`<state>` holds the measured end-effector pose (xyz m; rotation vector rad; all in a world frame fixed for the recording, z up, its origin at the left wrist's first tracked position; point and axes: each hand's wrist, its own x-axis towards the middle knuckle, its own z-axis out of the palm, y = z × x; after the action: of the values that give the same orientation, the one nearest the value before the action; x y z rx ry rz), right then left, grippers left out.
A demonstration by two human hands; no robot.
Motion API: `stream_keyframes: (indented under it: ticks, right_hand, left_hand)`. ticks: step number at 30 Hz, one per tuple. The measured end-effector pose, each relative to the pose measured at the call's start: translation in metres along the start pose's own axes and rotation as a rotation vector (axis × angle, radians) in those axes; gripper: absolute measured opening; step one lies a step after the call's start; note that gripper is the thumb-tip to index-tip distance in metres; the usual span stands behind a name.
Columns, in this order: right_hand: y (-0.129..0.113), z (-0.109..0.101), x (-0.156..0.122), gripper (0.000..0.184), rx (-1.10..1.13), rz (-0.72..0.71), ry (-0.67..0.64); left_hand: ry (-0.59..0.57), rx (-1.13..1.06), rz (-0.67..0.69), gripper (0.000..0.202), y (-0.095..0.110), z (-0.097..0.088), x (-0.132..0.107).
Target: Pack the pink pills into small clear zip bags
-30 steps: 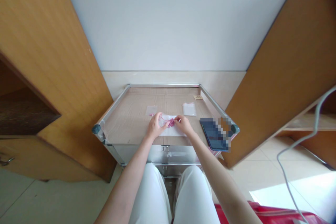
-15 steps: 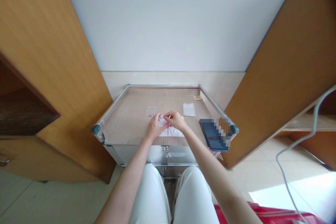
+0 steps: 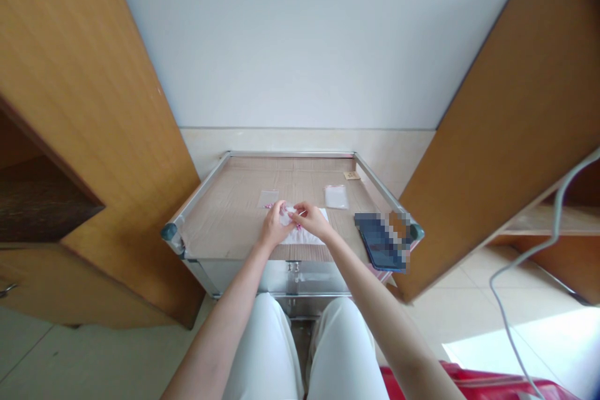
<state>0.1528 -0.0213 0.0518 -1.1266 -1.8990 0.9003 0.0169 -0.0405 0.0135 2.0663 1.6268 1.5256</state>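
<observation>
My left hand point(image 3: 273, 225) is closed on a small clear plastic bag point(image 3: 285, 217), its thumb and fingers curled around the bag's sides. Against the bag's right side, my right hand point(image 3: 310, 220) holds its fingertips in a pinch. What sits in that pinch is too small to make out. Under both hands lies a white cloth or tissue point(image 3: 307, 236), with small pink bits on it partly covered by my fingers. Just beyond my left hand, a flat clear bag point(image 3: 268, 198) has pink and white pieces at its near edge.
A whitish stack of clear bags point(image 3: 336, 197) lies beyond my right hand. Farther back is a small tan card point(image 3: 351, 175). A dark tablet-like device point(image 3: 380, 244), partly pixelated, rests at the right edge. The tabletop point(image 3: 225, 219) has a raised metal rail point(image 3: 290, 154); wooden cabinets stand on both sides.
My right hand has lowered slightly and turned, its fingertips staying close to the bag in my left hand. The whole view has shifted a little.
</observation>
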Motion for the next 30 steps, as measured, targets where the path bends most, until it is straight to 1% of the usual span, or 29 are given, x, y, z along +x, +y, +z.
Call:
stream_keyframes:
  ticks: [4,10,13,16,19,23,25,27,30]
  right_hand:
    - [0.006,0.004,0.002,0.032,0.039,0.012,0.018]
    - [0.004,-0.003,0.003,0.027,0.081,0.036,0.033]
    - [0.004,-0.004,0.005,0.022,0.161,0.055,0.019]
    - [0.004,-0.007,0.008,0.018,0.245,0.058,0.038]
    - [0.001,-0.013,0.009,0.018,0.313,0.076,0.051]
    - [-0.004,-0.026,0.008,0.018,0.359,0.114,-0.011]
    - [-0.006,-0.031,0.008,0.017,0.35,0.109,-0.048]
    - [-0.007,-0.034,0.008,0.017,0.323,0.082,-0.077]
    - [-0.007,-0.036,0.007,0.018,0.262,0.037,-0.112]
  left_hand:
    - [0.004,-0.021,-0.029,0.051,0.001,0.0,0.002]
    - [0.02,-0.031,-0.112,0.055,0.011,0.005,0.004]
    - [0.038,-0.064,-0.155,0.057,0.018,0.008,0.004]
    - [0.039,-0.156,-0.191,0.058,0.023,0.009,0.007]
    - [-0.041,-0.34,-0.251,0.054,0.025,0.004,0.013]
    - [-0.199,-0.631,-0.422,0.039,0.027,-0.011,0.022]
    - [-0.316,-0.699,-0.482,0.032,0.028,-0.02,0.026]
    - [-0.396,-0.722,-0.491,0.03,0.028,-0.027,0.029]
    - [-0.461,-0.723,-0.474,0.031,0.03,-0.032,0.031]
